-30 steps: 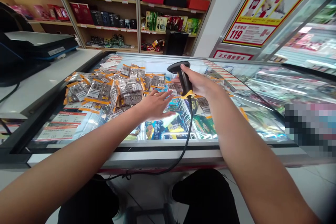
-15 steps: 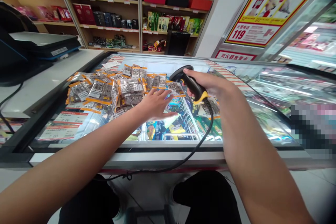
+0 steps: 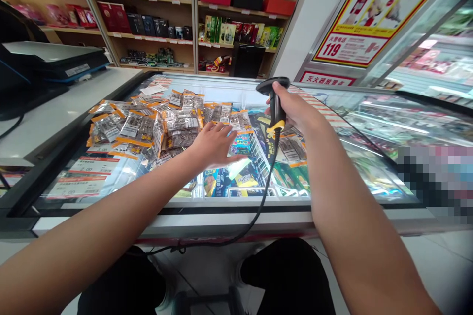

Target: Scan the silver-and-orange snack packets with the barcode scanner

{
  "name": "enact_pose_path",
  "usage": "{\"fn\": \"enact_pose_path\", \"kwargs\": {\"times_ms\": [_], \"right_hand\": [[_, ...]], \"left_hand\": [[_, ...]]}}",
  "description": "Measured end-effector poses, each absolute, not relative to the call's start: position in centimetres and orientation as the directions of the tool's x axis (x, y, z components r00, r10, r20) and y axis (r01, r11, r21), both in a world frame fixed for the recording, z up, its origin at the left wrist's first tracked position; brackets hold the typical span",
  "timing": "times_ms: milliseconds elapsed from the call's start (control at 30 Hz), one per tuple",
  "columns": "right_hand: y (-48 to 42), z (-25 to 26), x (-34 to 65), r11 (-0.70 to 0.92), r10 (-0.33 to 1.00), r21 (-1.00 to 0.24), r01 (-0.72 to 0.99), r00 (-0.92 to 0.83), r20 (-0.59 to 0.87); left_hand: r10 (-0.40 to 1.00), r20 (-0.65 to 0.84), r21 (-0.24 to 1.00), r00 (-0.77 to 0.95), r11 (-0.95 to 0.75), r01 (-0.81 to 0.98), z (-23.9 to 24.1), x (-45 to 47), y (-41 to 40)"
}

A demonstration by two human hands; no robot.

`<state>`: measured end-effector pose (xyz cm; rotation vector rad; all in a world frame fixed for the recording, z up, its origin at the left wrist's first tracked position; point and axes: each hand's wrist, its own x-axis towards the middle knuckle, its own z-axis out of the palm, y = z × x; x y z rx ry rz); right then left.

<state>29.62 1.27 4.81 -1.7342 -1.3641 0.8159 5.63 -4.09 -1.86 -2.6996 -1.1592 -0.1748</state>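
My right hand (image 3: 295, 110) is wrapped round the handle of a black and yellow barcode scanner (image 3: 274, 98), held upright above the glass freezer lid (image 3: 332, 157). Its black cable (image 3: 258, 206) hangs down over the freezer's front edge. My left hand (image 3: 214, 145) lies flat on the glass with fingers spread, at the right edge of a pile of several silver and orange snack packets (image 3: 158, 123). A few packets (image 3: 291, 147) lie under the scanner, to the right of the left hand.
A white counter (image 3: 66, 108) with a black device (image 3: 48, 61) stands at the left. Wooden shelves (image 3: 192, 10) with bottles and boxes fill the back. A second glass freezer (image 3: 406, 118) and a red and yellow poster (image 3: 369, 5) are at the right. Price labels (image 3: 81, 177) stick to the lid's near left.
The right hand swung the scanner from tilted toward the packets back to upright and a little to the right. The left hand stayed flat on the glass.
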Motion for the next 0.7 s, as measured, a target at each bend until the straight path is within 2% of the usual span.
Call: {"fn": "enact_pose_path", "kwargs": {"times_ms": [100, 167, 233, 367, 467, 533, 600, 700], "right_hand": [[3.2, 3.3, 31.4, -0.122, 0.938, -0.751, 0.649, 0.323, 0.127], [4.2, 2.4, 32.3, -0.154, 0.926, -0.642, 0.751, 0.337, 0.171], [5.0, 1.6, 32.9, -0.182, 0.932, -0.601, 0.778, 0.331, 0.147], [5.9, 1.1, 33.7, -0.201, 0.957, -0.632, 0.748, 0.288, 0.036], [5.8, 1.6, 33.8, -0.17, 0.969, -0.552, 0.816, 0.24, 0.056], [5.3, 2.1, 33.5, -0.149, 0.976, -0.488, 0.86, 0.206, 0.065], [4.5, 2.7, 33.0, -0.1, 0.989, -0.495, 0.863, 0.142, 0.048], [3.0, 3.7, 31.6, -0.002, 1.0, -0.637, 0.771, 0.01, 0.008]], "left_hand": [[0.718, 0.196, -0.139, 0.668, -0.654, 0.743, -1.7, 5.4, -4.3], [0.709, 0.211, -0.151, 0.673, -0.657, 0.739, -1.8, 5.3, -4.5], [0.696, 0.238, -0.166, 0.677, -0.658, 0.734, -1.9, 5.2, -4.6], [0.634, 0.236, -0.153, 0.736, -0.724, 0.673, -2.0, 5.3, -4.7], [0.55, 0.152, -0.095, 0.821, -0.819, 0.566, -2.1, 5.6, -4.5], [0.559, 0.107, -0.073, 0.822, -0.821, 0.567, -2.1, 5.7, -4.4], [0.64, 0.101, -0.071, 0.762, -0.759, 0.647, -2.1, 5.6, -4.2], [0.767, 0.133, -0.078, 0.627, -0.623, 0.778, -2.3, 5.4, -3.9]]}}
